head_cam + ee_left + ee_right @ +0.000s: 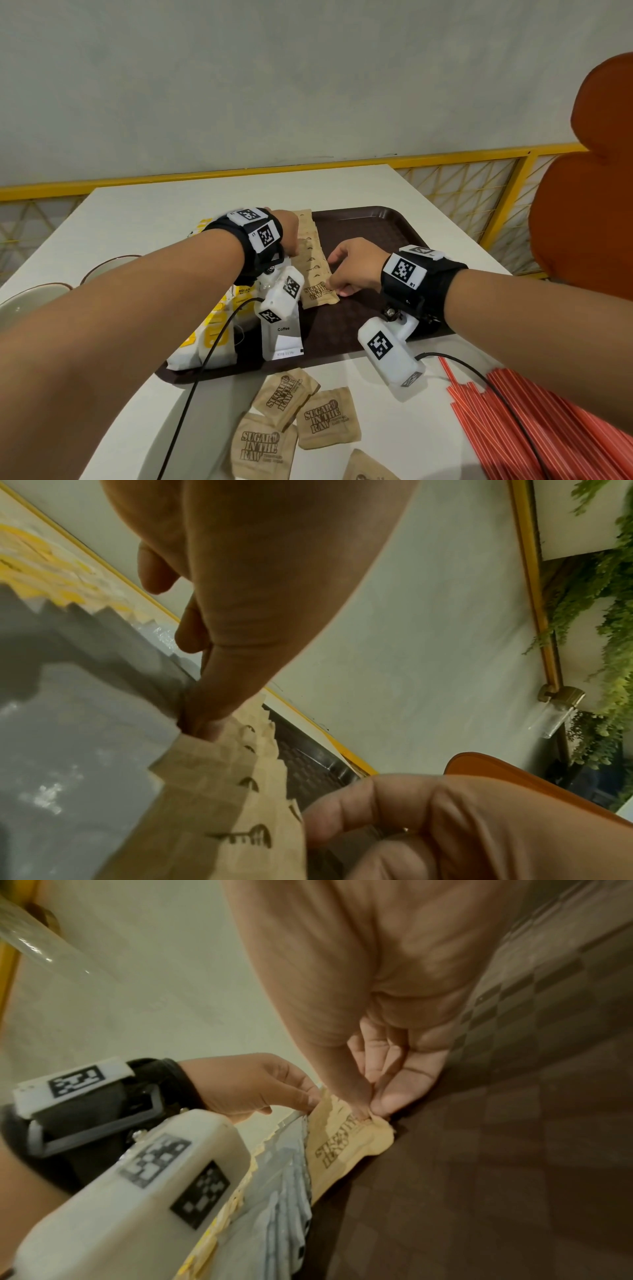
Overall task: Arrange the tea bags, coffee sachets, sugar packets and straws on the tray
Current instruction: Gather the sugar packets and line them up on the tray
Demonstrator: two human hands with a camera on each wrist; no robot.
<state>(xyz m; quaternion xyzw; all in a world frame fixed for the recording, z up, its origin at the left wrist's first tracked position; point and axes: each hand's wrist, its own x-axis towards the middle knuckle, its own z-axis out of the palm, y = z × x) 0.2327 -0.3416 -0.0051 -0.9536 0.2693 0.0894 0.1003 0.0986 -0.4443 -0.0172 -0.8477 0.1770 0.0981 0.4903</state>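
Nearest the camera, a handful of loose brown kraft-paper sugar packets [327, 419] printed "SUGAR IN THE RAW" lie flat and a bit crinkled on the smooth white table [144, 212], overlapping each other. Just to their right is a big fan of thin red plastic straws [534, 425], also still on the table and off the tray.

Next up is the dark brown rectangular plastic tray [370, 222] with a woven, checkered texture and a raised rim. At its near-left end sit soft white tea bag pouches with yellow print [214, 342], and beside them a row of glossy white coffee sachets [282, 337], the front one labelled "Coffee".

Past those, a neat overlapping row of brown sugar packets with zigzag edges [310, 260] runs down the tray. The person's right hand [354, 267] pinches the right edge of the nearest packet in that row between thumb and fingertips, the rest of the fingers curled in. The left hand [287, 233] has its fingertips curled down onto the left side of the same row; whether it's pinching or just pressing isn't clear.

Farther left on the table are two round cream bowls with brown rims [113, 267].
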